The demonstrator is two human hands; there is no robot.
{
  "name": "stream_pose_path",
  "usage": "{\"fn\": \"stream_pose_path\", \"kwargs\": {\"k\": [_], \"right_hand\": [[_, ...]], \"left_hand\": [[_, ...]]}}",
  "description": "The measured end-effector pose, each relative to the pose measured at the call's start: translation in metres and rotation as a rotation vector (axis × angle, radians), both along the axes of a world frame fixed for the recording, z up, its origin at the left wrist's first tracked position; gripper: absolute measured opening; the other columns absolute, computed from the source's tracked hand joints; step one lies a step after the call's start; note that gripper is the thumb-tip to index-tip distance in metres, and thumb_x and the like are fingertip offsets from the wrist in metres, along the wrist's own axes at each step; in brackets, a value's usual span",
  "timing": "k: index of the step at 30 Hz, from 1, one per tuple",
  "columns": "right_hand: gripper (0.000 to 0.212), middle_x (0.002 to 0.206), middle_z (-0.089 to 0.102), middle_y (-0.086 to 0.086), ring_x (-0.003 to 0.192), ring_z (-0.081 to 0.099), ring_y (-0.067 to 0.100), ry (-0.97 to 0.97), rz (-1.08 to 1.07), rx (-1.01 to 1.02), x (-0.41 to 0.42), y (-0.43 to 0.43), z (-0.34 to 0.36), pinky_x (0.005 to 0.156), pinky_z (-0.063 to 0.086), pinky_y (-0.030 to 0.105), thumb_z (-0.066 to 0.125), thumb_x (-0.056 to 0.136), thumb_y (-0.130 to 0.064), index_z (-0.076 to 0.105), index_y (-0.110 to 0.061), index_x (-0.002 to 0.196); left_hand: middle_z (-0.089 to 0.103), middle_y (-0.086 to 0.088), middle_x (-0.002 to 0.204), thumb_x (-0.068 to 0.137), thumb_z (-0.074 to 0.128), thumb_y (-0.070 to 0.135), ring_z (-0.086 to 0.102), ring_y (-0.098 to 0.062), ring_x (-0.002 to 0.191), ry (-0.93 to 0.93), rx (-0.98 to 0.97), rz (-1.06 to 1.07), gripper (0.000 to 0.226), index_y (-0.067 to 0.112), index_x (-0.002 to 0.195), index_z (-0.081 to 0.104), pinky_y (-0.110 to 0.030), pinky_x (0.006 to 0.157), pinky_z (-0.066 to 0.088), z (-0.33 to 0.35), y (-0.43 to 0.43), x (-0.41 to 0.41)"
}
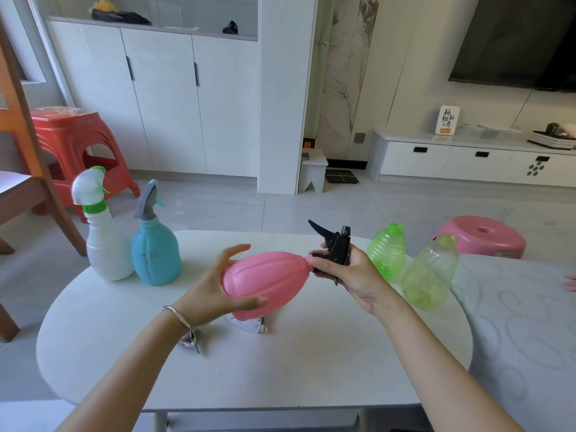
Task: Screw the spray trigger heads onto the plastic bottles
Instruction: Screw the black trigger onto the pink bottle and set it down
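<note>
**Two hands bring one pink bottle (268,282) and one black trigger head (338,243) together**

Both forearms come in from the lower edge of the view. The left hand (215,291) grips the pink bottle at its wide bottom end, with the thumb on the near side and the fingers curved over the far side. A silver bracelet (179,314) sits on this wrist. The bottle is held sideways a little above the white table (280,369), with its neck pointing to the right. The right hand (346,269) is wrapped around the black trigger head and holds it right at the neck of the bottle. Whether the thread has already caught I cannot tell. The lever and the nozzle stick up above the fingers.

Under the pink bottle one white trigger head (249,324) lies on the table, partly hidden.

I count five bottles in all. Two stand upright at the left and touch each other: a white bottle (106,244) with a white and green head, and a blue bottle (156,257) with a grey head. Two green bottles stand at the right, just beside the right hand, and both have open necks: a darker green bottle (388,251) behind and a paler green bottle (431,272) in front.

On the floor beyond the table there are two stools, a red stool (74,135) at the left and a pink stool (486,235) at the right.
</note>
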State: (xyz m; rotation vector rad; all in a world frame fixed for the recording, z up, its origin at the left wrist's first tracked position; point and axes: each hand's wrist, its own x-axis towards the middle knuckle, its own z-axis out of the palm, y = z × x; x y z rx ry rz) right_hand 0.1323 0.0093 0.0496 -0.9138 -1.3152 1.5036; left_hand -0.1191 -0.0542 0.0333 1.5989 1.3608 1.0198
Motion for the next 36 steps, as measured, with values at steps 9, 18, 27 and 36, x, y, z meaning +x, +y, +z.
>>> {"fn": "stream_pose_path", "kwargs": {"k": [9, 18, 27, 36], "right_hand": [[0.022, 0.090, 0.075, -0.003, 0.087, 0.068, 0.010, -0.115, 0.071, 0.242, -0.016, -0.004, 0.003, 0.075, 0.051, 0.018, 0.080, 0.068, -0.009, 0.070, -0.019, 0.085], [0.016, 0.087, 0.072, 0.000, 0.079, 0.068, 0.010, 0.116, -0.036, -0.036, -0.030, -0.003, 0.001, 0.072, 0.054, 0.019, 0.073, 0.074, -0.016, 0.070, -0.011, 0.090], [0.022, 0.096, 0.072, 0.005, 0.088, 0.067, 0.014, 0.161, -0.042, -0.086, -0.036, -0.006, 0.002, 0.081, 0.055, 0.023, 0.068, 0.080, -0.016, 0.066, -0.007, 0.100], [0.028, 0.093, 0.073, 0.002, 0.091, 0.067, 0.011, 0.291, -0.036, -0.052, -0.041, -0.007, 0.010, 0.079, 0.053, 0.019, 0.071, 0.069, -0.018, 0.068, -0.010, 0.096]], "left_hand": [[0.065, -0.012, 0.110, 0.067, 0.059, 0.073, 0.073, -0.027, 0.086, -0.518, -0.345, 0.118, 0.061, 0.033, 0.113, 0.053, -0.033, 0.062, 0.060, -0.001, 0.002, 0.000], [0.061, -0.011, 0.124, 0.052, 0.063, 0.082, 0.066, -0.018, 0.106, -0.378, -0.225, -0.001, 0.100, 0.025, 0.130, 0.039, -0.027, 0.081, 0.055, 0.003, -0.003, -0.002], [0.064, -0.007, 0.124, 0.058, 0.069, 0.070, 0.065, -0.019, 0.109, -0.538, -0.250, -0.075, 0.091, 0.027, 0.133, 0.040, -0.034, 0.085, 0.056, 0.007, -0.005, -0.006], [0.056, -0.005, 0.129, 0.060, 0.076, 0.054, 0.067, -0.022, 0.105, -0.579, -0.216, 0.018, 0.077, 0.033, 0.127, 0.044, -0.030, 0.076, 0.058, 0.010, -0.012, -0.004]]}}
